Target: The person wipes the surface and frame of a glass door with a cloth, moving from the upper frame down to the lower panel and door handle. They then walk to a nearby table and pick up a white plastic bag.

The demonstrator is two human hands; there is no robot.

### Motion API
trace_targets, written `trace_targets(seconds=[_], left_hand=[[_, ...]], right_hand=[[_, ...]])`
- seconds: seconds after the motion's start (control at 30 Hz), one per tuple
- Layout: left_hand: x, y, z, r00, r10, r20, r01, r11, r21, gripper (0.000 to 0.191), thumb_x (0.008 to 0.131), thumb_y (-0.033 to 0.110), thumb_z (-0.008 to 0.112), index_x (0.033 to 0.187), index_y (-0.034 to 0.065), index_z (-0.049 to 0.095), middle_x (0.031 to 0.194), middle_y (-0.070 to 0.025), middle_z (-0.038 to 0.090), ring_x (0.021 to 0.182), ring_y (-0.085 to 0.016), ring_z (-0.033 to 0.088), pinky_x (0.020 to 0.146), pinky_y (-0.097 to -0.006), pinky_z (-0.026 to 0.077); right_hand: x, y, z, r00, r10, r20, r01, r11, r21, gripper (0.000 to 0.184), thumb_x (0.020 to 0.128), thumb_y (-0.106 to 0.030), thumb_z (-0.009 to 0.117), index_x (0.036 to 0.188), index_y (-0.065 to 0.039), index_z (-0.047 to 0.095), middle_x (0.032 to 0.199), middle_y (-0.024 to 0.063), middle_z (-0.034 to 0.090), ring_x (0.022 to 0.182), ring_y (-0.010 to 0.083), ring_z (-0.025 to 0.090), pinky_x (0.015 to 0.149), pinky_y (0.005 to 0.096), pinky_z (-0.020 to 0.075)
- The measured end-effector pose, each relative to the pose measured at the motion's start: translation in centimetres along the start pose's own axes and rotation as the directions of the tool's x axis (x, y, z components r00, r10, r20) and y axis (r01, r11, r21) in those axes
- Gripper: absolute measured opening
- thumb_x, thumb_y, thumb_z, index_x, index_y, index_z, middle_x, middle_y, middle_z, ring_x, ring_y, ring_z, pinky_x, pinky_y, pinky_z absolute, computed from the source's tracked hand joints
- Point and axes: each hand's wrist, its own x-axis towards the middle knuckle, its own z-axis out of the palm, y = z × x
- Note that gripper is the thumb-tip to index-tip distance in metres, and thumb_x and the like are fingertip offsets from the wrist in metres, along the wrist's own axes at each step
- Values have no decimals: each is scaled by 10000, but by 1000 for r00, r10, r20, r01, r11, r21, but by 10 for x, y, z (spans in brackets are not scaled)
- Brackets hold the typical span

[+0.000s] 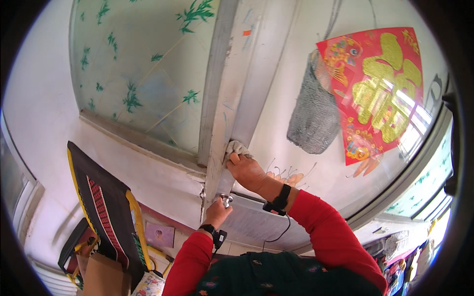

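Note:
A light grey cloth [238,148] is bunched in my right hand [246,171], pressed to the metal edge frame of a door [259,74] beside the door jamb. Lower down, my left hand [217,212] grips a round metal door knob [226,200]. A red poster with gold lettering and fish [385,85] covers part of the door's glass panel, to the right of my right hand. Orange flowers [294,179] are painted on the panel near my right wrist. Both wrists carry black straps with small devices.
Left of the jamb is a window pane with green bamboo leaves [131,98] above a sill [140,138]. A folding chair with black fabric and a yellow frame [105,207] stands at lower left, a cardboard box [105,275] by it. Piled fabrics [401,264] lie at lower right.

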Motion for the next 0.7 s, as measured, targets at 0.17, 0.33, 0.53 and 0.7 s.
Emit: trace_targets(seconds=[0.17,0.33,0.53,0.7], left_hand=[[-2,-1,0,999,25,-35,-25,999,20,540,786,433,645,1158,56,538,1023,-203,683,952,-385,660,809,-497,512],[-1,-3,0,1000,2,17,-3,999,32,572,781,466,643,1152,43,542,1023,-207,688,969,-372,663,830,-481,511],[-4,-1,-3,1000,-1,-2,1,1000,23,556,778,466,641,1145,60,547,1008,-202,690,968,-378,661,830,-490,507],[-6,-1,-3,998,20,-56,-21,1000,-14,524,772,440,664,1150,97,546,1001,-197,686,945,-394,658,803,-500,514]], right_hand=[[1,30,-67,970,4,241,-81,948,307,187,745,-154,693,911,-121,614,965,62,561,948,259,617,683,386,553],[81,105,-194,863,93,-497,-50,994,100,377,702,-35,697,1066,-127,662,999,104,631,812,320,651,654,381,556],[235,172,-347,597,-74,-799,-118,977,-179,380,796,-50,593,1149,-170,664,1064,78,630,959,292,635,761,400,525],[316,182,-371,639,-234,-733,-220,857,-466,214,835,-86,593,1041,-122,639,1119,142,607,1002,334,623,848,411,524]])
